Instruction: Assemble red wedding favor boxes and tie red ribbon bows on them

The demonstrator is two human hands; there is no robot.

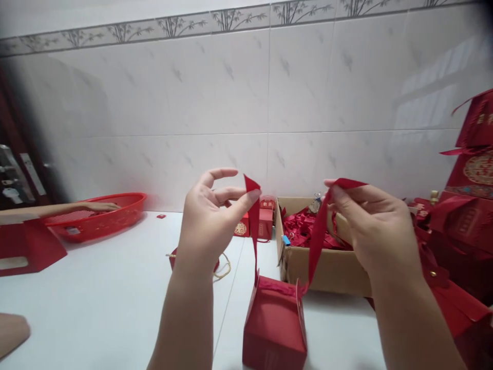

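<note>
A small red gift box [274,324] stands on the white table in front of me. A red ribbon [317,241] runs through the top of its two raised sides, and both tails are lifted above it. My left hand [217,216] pinches one tail between thumb and index finger, the other fingers loosely curled. The second tail is pinched by my right hand [370,221], its end folding over the fingers. Both hands are raised apart above the box. Behind my left wrist lies a small red item with a gold cord [225,270], partly hidden.
An open cardboard box [323,270] of red ribbons stands behind my right hand. Small red boxes [265,221] sit near the wall. Red gift boxes [470,200] are stacked at right. At left, another person's hand [102,206] reaches into a red plastic basket [131,216].
</note>
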